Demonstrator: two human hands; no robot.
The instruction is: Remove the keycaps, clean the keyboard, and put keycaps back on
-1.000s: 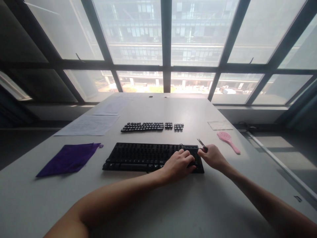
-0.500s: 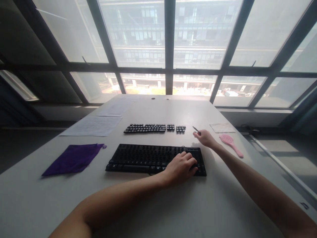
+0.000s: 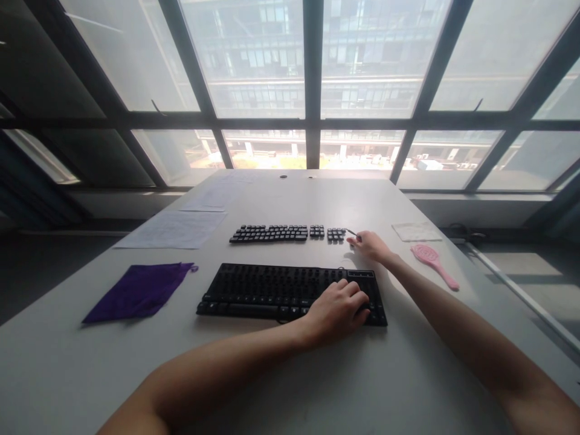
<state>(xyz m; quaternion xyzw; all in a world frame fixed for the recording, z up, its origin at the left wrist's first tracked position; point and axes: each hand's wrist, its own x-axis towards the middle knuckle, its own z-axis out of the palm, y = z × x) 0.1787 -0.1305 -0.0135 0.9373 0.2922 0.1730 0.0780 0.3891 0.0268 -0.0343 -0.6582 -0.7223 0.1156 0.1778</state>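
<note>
The left hand (image 3: 339, 308) lies curled on the black keyboard (image 3: 263, 290) (any grip there, I cannot tell); the right hand (image 3: 370, 245) pinches a slim tool (image 3: 351, 232) near loose keycaps (image 3: 336, 235).

Left grip (image 3: 336, 308) palm-down, fingers (image 3: 357, 298) bent; right arm (image 3: 446, 311) outstretched, right grip (image 3: 369, 246) pinched.

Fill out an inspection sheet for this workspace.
Surface: white table, shadowed at the near side.
Job's things: black keyboard, many keycaps missing; loose keycaps in three groups behind it; slim dark tool.
Clutter: purple pouch and papers on the left; pink hairbrush on the right.
Hands: left hand on the keyboard's right end; right hand holds the tool beside the rightmost keycap group.
Cables: thin dark loop behind the keyboard, possibly cord.
Surroundings: large windows ahead, building outside.
</note>
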